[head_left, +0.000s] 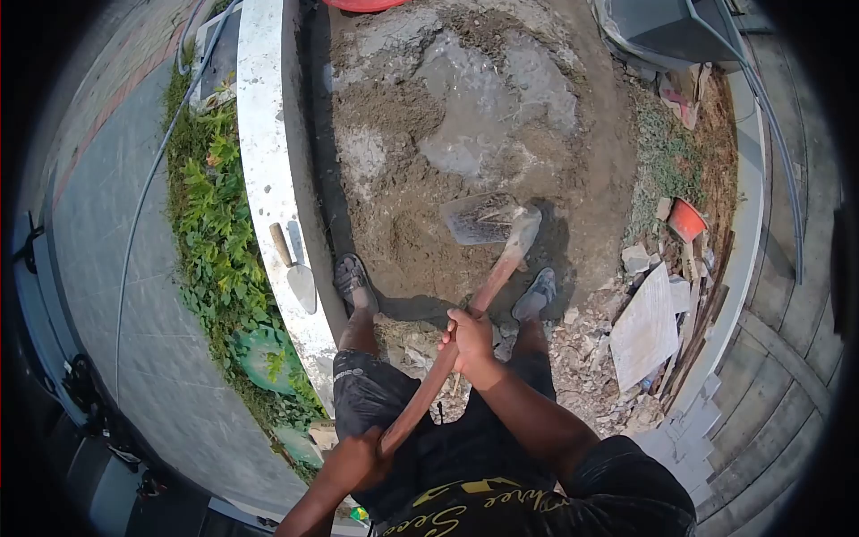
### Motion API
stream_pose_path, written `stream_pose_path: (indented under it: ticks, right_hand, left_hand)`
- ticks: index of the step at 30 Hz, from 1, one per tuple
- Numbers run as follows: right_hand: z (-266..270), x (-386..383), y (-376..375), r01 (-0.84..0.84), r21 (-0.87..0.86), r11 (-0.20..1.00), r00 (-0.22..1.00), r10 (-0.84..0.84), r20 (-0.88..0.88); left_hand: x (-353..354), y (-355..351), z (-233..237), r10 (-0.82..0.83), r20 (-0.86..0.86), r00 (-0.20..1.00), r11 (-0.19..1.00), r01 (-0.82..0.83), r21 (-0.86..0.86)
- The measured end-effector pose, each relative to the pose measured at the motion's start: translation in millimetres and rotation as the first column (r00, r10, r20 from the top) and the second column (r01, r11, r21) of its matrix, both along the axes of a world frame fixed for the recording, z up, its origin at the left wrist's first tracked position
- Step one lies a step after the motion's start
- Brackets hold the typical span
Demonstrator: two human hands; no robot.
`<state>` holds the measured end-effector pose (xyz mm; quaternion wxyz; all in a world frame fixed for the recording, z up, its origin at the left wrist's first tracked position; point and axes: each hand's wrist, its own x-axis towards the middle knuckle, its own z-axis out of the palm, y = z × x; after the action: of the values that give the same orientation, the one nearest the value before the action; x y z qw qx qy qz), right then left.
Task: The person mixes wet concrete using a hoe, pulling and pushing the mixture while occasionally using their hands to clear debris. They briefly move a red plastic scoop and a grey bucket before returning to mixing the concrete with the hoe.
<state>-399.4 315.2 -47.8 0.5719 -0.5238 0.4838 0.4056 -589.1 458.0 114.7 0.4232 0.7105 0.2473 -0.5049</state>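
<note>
Head view: gripping a wooden-handled hoe (492, 288) with right hand (471, 341) wrapped mid-shaft, left hand (356, 459) round the butt, blade (472, 221) beyond the grip over sandy mix (394, 240), likely stiff, blade-heavy, best held hands-apart.

Black short-sleeved shirt (510, 454), yellow lettering (479, 501); dark shorts (371, 387), pale print (349, 372); strappy sandals (350, 272).
</note>
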Motion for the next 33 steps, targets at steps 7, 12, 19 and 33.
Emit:
stream_pose_path:
  ticks: [7, 12, 19, 33]
  right_hand:
    - [-157, -129, -113, 0.158, -0.102, 0.982, 0.848, -0.188, -0.495]
    - [-261, -182, -172, 0.393, 0.014, 0.919, 0.766, -0.319, -0.558]
    - [-325, -107, -176, 0.357, 0.040, 0.933, 0.813, -0.289, -0.505]
    - [-171, -25, -110, 0.598, 0.104, 0.795, 0.781, -0.548, -0.298]
  left_hand:
    - [51, -38, -58, -0.265, -0.172, 0.949, 0.949, 0.225, -0.220]
    - [126, -57, -149, -0.543, -0.160, 0.824, 0.808, 0.462, -0.365]
    - [207, -72, -194, -0.653, -0.202, 0.730, 0.751, 0.589, -0.298]
    - [197, -38, -68, -0.526, -0.035, 0.850, 0.845, 0.518, -0.131]
